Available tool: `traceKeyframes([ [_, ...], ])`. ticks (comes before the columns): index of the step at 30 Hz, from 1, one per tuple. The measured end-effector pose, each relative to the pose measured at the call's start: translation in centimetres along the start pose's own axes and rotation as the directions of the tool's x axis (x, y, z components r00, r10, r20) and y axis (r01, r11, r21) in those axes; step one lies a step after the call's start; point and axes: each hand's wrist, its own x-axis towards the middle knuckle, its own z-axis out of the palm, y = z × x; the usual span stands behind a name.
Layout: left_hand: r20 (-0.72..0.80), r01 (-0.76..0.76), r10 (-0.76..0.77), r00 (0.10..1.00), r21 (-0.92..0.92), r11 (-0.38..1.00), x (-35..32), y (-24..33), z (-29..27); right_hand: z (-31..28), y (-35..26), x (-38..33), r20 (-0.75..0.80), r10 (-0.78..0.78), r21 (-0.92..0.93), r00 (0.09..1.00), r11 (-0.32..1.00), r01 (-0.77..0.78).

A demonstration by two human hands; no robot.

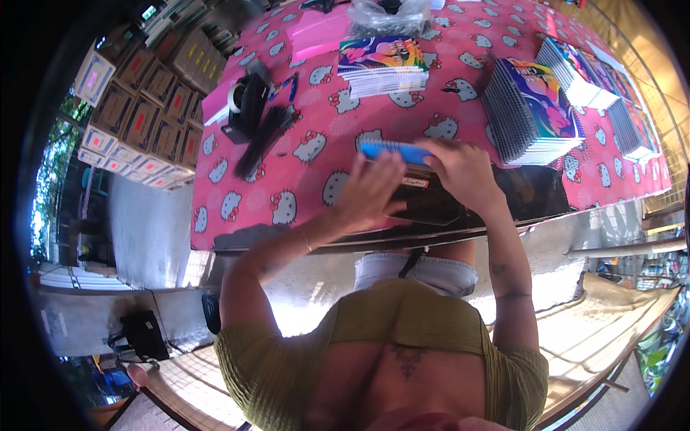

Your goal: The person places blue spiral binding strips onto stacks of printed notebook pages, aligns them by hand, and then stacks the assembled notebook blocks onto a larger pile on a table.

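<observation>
A spiral notebook with a blue face point(397, 152) is tilted up near the table's front edge, its coil along the top. My right hand point(463, 172) grips its right end, thumb and fingers closed on it. Against the left part of the notebook is my left hand point(370, 185), slightly blurred, fingers stretched out and thumb apart; whether it presses on the cover I cannot tell. Below the hands lies a dark sheet point(503, 197) with a small red-edged label point(415, 182) on it.
Stacks of colourful spiral notebooks stand at the back middle point(384, 61) and right point(535, 108). A black tape dispenser point(248, 108) and a bundle of dark thin strips point(266, 140) lie at left. Clear plastic point(392, 18) sits at the back. Cartons point(144, 100) are piled beyond the table.
</observation>
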Motion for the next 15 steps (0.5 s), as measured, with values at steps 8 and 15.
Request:
traceKeyframes([
  [8,-0.017,-0.016,0.018,1.000,0.087,0.996,3.3,0.7,-1.6,0.2,0.7,-0.2,-0.045,-0.029,0.020,0.999,0.999,0.030],
  [15,0.015,-0.199,0.198,0.980,0.069,0.978,-0.7,2.4,1.9,-2.4,0.7,-1.8,-0.176,0.062,0.213,0.983,0.977,-0.023],
])
